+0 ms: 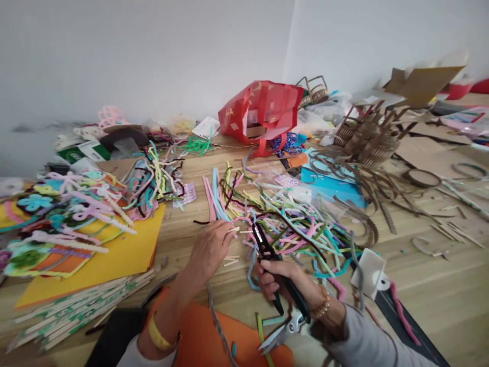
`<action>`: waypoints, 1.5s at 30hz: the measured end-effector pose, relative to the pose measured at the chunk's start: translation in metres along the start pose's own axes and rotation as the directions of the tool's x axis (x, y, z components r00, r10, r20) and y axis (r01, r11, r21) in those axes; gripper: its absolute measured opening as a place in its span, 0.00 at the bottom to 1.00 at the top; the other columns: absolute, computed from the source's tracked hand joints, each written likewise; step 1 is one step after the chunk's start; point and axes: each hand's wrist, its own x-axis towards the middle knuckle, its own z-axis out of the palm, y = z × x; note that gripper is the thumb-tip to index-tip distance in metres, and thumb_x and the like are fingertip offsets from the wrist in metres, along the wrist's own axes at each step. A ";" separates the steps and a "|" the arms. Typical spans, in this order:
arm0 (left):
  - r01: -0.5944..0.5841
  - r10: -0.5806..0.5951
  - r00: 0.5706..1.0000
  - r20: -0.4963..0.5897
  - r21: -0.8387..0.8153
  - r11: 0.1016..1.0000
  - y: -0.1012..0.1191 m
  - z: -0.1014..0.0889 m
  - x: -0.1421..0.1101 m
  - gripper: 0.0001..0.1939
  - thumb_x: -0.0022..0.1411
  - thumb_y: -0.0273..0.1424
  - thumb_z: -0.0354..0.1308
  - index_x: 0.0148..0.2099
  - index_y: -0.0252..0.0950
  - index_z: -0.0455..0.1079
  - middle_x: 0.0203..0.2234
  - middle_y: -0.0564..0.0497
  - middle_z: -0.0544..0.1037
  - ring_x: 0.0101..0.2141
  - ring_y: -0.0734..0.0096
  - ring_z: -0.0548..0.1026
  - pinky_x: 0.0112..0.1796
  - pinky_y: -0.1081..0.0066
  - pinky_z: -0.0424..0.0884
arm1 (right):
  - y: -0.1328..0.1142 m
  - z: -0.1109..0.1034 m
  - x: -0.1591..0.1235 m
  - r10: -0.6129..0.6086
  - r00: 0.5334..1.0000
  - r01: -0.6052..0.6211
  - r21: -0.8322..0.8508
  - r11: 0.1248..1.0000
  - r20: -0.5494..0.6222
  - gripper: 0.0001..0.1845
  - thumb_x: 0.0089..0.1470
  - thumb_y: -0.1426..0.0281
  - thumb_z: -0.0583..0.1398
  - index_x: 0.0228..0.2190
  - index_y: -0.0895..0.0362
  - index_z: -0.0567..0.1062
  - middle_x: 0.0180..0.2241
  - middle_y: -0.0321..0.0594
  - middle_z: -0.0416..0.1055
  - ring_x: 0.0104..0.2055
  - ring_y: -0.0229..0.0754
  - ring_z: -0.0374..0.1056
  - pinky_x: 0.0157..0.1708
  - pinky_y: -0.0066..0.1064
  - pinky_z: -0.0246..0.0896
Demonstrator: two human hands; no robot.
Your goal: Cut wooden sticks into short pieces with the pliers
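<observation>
Orange felt (225, 336) under forearms, scissors (284, 331) just beside. Right hand (282, 280) clenched around black-handled cutters (267, 250), tips at pipe cleaner pile (294, 239) on wooden table (439, 316). Left hand (210, 250) touching pile's edge, near short cut pieces (231, 261); grip unclear.

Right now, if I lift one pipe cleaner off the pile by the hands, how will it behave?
The pipe cleaners are probably light for their length and bendy rather than stiff: many lie in kinked curves that seem to hold their shape. Their fuzzy surface and the tangle suggest one may snag its neighbours and drag them along.
</observation>
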 end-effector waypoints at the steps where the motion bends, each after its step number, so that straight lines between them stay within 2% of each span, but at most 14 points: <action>1: -0.042 0.042 0.999 -0.020 0.007 0.999 0.000 0.003 0.003 0.11 0.68 0.30 0.48 0.38 0.36 0.72 0.36 0.48 0.76 0.40 0.65 0.73 0.42 0.70 0.64 | -0.001 0.000 -0.001 -0.019 1.000 0.019 -0.004 1.000 0.003 0.19 0.48 0.60 0.67 0.28 0.59 0.66 0.22 0.28 0.51 0.21 0.28 0.46 0.22 0.21 0.46; 4: -0.106 0.106 0.994 0.019 0.002 0.994 -0.003 0.009 0.006 0.12 0.66 0.30 0.50 0.34 0.35 0.74 0.35 0.47 0.75 0.39 0.64 0.73 0.42 0.69 0.64 | -0.005 0.001 -0.003 -0.041 0.999 0.041 -0.016 0.999 0.000 0.19 0.48 0.60 0.67 0.27 0.59 0.65 0.22 0.29 0.51 0.22 0.29 0.47 0.23 0.22 0.46; 10: -0.027 0.038 0.985 0.166 -0.069 0.997 -0.015 0.015 -0.001 0.11 0.64 0.28 0.52 0.33 0.35 0.75 0.31 0.49 0.75 0.35 0.66 0.73 0.38 0.70 0.64 | -0.004 -0.003 0.001 -0.009 1.000 0.009 -0.015 1.000 -0.010 0.19 0.47 0.60 0.67 0.27 0.59 0.65 0.22 0.30 0.52 0.23 0.30 0.47 0.23 0.23 0.45; 14: -0.036 0.049 0.973 0.225 -0.062 0.997 -0.022 0.018 -0.010 0.11 0.64 0.27 0.50 0.35 0.35 0.74 0.32 0.48 0.74 0.37 0.65 0.73 0.39 0.70 0.64 | -0.002 -0.005 0.003 -0.001 1.000 0.001 -0.017 1.000 -0.002 0.20 0.47 0.59 0.67 0.27 0.58 0.64 0.22 0.29 0.52 0.23 0.30 0.46 0.24 0.23 0.45; 21: -0.056 0.070 0.979 0.193 -0.074 0.996 -0.025 0.007 -0.008 0.18 0.67 0.31 0.44 0.26 0.36 0.69 0.27 0.51 0.70 0.33 0.67 0.71 0.35 0.71 0.63 | 0.000 -0.006 0.004 -0.016 1.000 0.016 -0.046 0.999 -0.006 0.20 0.47 0.59 0.67 0.27 0.59 0.65 0.22 0.29 0.51 0.23 0.30 0.47 0.23 0.24 0.44; 25: -0.059 0.065 0.996 0.063 -0.089 0.994 -0.018 0.005 0.005 0.17 0.67 0.32 0.46 0.30 0.36 0.73 0.28 0.50 0.71 0.33 0.67 0.71 0.36 0.71 0.64 | 0.001 -0.008 0.006 -0.025 1.000 0.025 -0.042 0.999 -0.001 0.20 0.47 0.59 0.67 0.28 0.59 0.65 0.22 0.29 0.51 0.22 0.29 0.47 0.23 0.24 0.42; 29: -0.137 0.134 0.990 -0.041 -0.087 0.987 -0.004 0.017 0.017 0.15 0.68 0.31 0.46 0.37 0.38 0.75 0.34 0.49 0.74 0.38 0.67 0.72 0.41 0.70 0.65 | -0.001 -0.007 0.005 -0.037 0.999 0.036 -0.058 0.998 -0.017 0.21 0.46 0.59 0.67 0.28 0.60 0.66 0.22 0.29 0.51 0.22 0.29 0.47 0.23 0.25 0.42; 33: -0.215 0.215 0.977 -0.003 -0.015 0.976 0.004 0.033 0.023 0.15 0.68 0.29 0.46 0.37 0.37 0.74 0.34 0.48 0.75 0.39 0.65 0.72 0.42 0.68 0.66 | -0.003 -0.004 0.003 -0.034 0.999 0.031 -0.081 0.996 -0.037 0.22 0.45 0.57 0.68 0.27 0.59 0.65 0.22 0.29 0.52 0.23 0.30 0.48 0.24 0.25 0.44; 36: -0.249 0.248 0.968 0.031 0.050 0.967 0.001 0.045 0.024 0.14 0.68 0.28 0.45 0.35 0.35 0.72 0.32 0.48 0.73 0.38 0.63 0.71 0.42 0.65 0.67 | -0.002 -0.004 0.004 -0.028 0.998 0.024 -0.087 0.996 -0.047 0.22 0.45 0.57 0.68 0.27 0.59 0.66 0.22 0.29 0.52 0.23 0.31 0.48 0.24 0.25 0.44; 40: -0.283 0.282 0.959 0.037 0.050 0.958 -0.006 0.054 0.022 0.14 0.68 0.26 0.44 0.38 0.35 0.71 0.35 0.47 0.74 0.42 0.63 0.71 0.48 0.63 0.66 | -0.001 -0.005 0.004 -0.028 0.999 0.024 -0.087 0.996 -0.043 0.22 0.44 0.56 0.68 0.26 0.59 0.66 0.22 0.29 0.52 0.23 0.31 0.48 0.24 0.26 0.44; 42: -0.289 0.287 0.957 0.039 0.050 0.956 -0.005 0.051 0.022 0.14 0.68 0.26 0.44 0.37 0.35 0.71 0.35 0.46 0.75 0.42 0.64 0.72 0.49 0.64 0.65 | -0.002 -0.004 0.004 -0.038 0.998 0.034 -0.087 0.996 -0.049 0.22 0.45 0.57 0.68 0.26 0.59 0.66 0.22 0.30 0.53 0.23 0.31 0.48 0.25 0.26 0.45; 45: -0.257 0.257 0.964 0.068 -0.005 0.966 -0.004 0.032 0.021 0.16 0.68 0.29 0.45 0.34 0.35 0.72 0.33 0.46 0.76 0.40 0.63 0.73 0.47 0.64 0.65 | -0.001 -0.005 0.003 -0.048 0.998 0.045 -0.073 0.996 -0.042 0.20 0.46 0.58 0.67 0.27 0.60 0.67 0.22 0.30 0.53 0.24 0.32 0.49 0.25 0.26 0.45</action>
